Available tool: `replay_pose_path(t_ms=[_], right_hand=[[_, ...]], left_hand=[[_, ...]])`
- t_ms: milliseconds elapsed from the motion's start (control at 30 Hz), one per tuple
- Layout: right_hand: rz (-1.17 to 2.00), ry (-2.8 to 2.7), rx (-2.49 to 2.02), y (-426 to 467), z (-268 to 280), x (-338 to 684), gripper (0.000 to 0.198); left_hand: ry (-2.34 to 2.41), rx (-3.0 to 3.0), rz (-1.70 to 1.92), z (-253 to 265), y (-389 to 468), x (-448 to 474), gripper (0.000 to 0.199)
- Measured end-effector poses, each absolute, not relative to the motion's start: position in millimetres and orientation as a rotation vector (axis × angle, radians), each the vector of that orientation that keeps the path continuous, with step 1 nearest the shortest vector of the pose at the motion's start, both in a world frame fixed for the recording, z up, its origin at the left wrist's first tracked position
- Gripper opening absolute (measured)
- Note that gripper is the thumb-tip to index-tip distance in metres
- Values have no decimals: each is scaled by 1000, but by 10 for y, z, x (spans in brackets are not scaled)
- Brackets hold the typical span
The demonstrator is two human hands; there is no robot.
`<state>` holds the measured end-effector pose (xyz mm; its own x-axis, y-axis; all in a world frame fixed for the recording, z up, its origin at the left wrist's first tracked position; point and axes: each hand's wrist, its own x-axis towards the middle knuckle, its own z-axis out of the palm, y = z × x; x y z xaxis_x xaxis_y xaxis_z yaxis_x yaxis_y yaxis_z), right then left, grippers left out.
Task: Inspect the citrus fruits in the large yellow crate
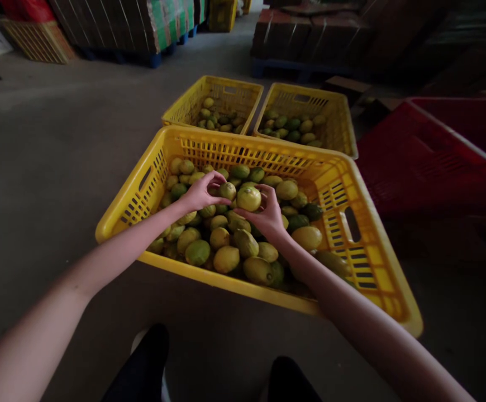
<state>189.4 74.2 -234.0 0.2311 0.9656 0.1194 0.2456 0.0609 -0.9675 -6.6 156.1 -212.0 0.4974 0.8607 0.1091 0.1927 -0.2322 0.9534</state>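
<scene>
Over the large yellow crate (230, 282), both hands are close together, just above a heap of yellow and green lemons (226, 259). My right hand (268, 215) is closed around a pale yellow lemon (248, 199), thumb below and fingers on its far right side. Between the thumb and curled fingers of my left hand (203, 192) sits a smaller yellow-green lemon (227, 191). The two lemons are side by side, nearly touching. My forearms hide part of the heap and of the crate's near rim.
Behind the large crate stand two smaller-looking yellow crates, one at left (171, 115) and one at right (347, 125), each with lemons. A red crate (394, 162) is on the right. Stacked goods on blue pallets (155, 60) line the back. My feet are below the near rim.
</scene>
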Motion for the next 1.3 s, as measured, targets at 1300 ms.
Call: replay_pose_path(t_ms=[1300], right_hand=[[1593,-624,-1156,724,-2340,1916,26]], left_hand=[[918,1019,574,-2178,1500,-62,35]])
